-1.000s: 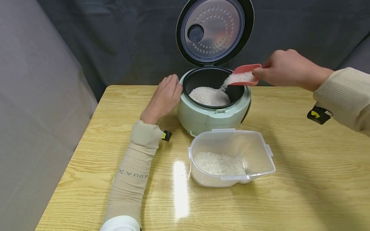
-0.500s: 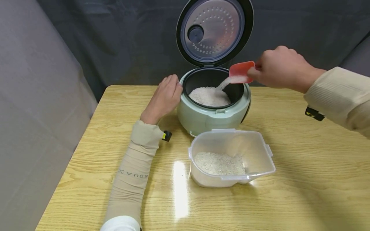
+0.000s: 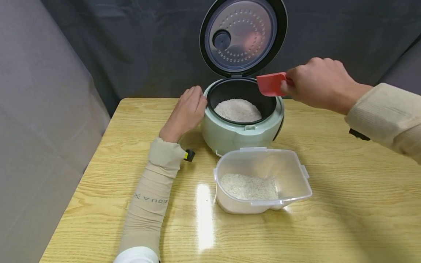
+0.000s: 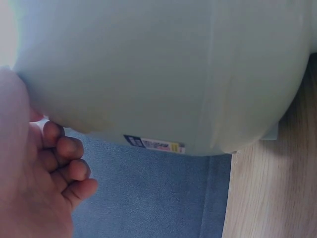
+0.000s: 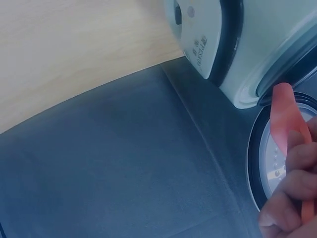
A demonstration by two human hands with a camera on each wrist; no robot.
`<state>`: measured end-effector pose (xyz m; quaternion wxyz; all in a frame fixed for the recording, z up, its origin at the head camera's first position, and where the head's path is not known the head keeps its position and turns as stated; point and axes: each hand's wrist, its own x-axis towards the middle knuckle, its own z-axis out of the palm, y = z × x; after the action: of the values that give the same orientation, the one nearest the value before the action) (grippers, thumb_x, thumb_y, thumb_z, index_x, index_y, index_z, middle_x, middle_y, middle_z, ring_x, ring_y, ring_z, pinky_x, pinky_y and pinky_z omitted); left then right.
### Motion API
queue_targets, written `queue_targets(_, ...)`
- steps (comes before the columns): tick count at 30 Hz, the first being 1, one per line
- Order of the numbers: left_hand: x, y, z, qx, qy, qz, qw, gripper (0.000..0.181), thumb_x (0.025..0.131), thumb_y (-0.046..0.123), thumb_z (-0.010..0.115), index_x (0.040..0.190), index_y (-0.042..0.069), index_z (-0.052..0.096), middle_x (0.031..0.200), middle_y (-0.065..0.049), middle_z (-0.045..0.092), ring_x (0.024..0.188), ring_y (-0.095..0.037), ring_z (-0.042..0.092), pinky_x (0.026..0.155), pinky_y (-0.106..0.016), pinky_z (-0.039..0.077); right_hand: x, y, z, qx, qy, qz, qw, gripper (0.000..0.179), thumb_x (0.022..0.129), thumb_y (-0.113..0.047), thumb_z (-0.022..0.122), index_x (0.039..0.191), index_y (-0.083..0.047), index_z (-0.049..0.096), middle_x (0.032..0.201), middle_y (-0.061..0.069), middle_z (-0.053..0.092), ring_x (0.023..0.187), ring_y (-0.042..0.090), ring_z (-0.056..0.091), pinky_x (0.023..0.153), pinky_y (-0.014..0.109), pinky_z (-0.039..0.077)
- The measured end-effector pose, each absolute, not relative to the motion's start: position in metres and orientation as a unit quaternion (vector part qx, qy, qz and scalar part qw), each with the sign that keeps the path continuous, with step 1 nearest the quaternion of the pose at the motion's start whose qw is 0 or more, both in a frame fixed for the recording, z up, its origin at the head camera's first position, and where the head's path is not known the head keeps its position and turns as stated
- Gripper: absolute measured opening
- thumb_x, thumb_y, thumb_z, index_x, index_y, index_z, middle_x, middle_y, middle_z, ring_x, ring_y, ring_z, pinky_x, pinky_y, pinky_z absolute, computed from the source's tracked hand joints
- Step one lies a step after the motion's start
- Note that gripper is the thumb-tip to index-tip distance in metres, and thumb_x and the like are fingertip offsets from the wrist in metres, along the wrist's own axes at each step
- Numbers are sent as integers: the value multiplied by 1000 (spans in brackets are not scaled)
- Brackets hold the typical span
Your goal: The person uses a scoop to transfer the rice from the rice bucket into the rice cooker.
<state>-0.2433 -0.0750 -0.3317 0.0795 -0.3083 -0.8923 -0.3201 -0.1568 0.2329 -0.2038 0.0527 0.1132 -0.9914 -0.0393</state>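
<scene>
A red rice scoop [image 3: 271, 84] is tipped over the right rim of the mint-green rice cooker [image 3: 241, 136], no rice falling from it. My right hand [image 3: 325, 84] grips its handle, also seen in the right wrist view. Inside the cooker's dark pot lies a mound of white rice [image 3: 238, 110]. My left hand [image 3: 186, 112] holds the cooker's left rim. In the left wrist view, the thumb and forefinger are against the cooker's edge, while the other fingers [image 4: 69, 147] curl beside its wall.
In front of the cooker stands a translucent plastic bin [image 3: 263, 157] with some rice in it. The cooker's round lid [image 3: 243, 36] stands raised at the back. A dark cloth [image 3: 148, 47] hangs behind the wooden table [image 3: 131, 120].
The scoop has tipped further over, and the stream of rice from it has stopped. My right hand has shifted slightly to the left overall. My left hand stays on the cooker.
</scene>
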Motion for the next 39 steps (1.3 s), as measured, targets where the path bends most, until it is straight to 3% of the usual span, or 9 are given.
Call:
queue_targets(11, -242, -75, -332, -305, -893, -320, 86, 26, 107, 23, 32, 94, 5, 46, 88, -10, 41, 86, -28, 42, 80, -34, 34, -141, 252, -213, 115, -991, -13, 71, 35, 103, -27, 51, 98, 2, 69, 70, 15, 65, 49, 22, 49, 44, 33, 36)
queue_targets(22, -242, -74, -335, -314, -885, -328, 103, 25, 107, 20, 33, 91, 6, 45, 85, -9, 41, 84, -28, 41, 79, -34, 33, -122, 291, -239, 97, -991, 12, 93, 42, 109, -30, 45, 78, -3, 53, 62, 6, 45, 50, 20, 39, 48, 31, 30)
queue_targets(29, -241, -75, -333, -312, -884, -336, 97, 25, 106, 21, 33, 91, 6, 45, 86, -9, 42, 85, -28, 41, 79, -34, 33, -117, 312, -271, 76, -997, 6, 7, 34, 108, -24, 50, 90, 3, 57, 66, 7, 48, 53, 20, 43, 50, 33, 33)
queue_targets(34, -242, -75, -334, -313, -882, -337, 98, 24, 107, 21, 34, 91, 6, 46, 86, -9, 42, 85, -27, 42, 80, -35, 34, -112, 319, -303, 84, -995, -13, -47, 26, 104, -17, 53, 89, 4, 58, 65, 6, 49, 54, 18, 43, 50, 32, 35)
queue_targets(39, -243, -74, -335, -312, -884, -336, 91, 25, 107, 22, 33, 93, 6, 46, 87, -9, 42, 86, -27, 42, 80, -34, 34, -105, 323, -328, 85, -992, -19, -90, 15, 98, -8, 60, 95, 5, 63, 71, 8, 61, 57, 19, 47, 52, 32, 38)
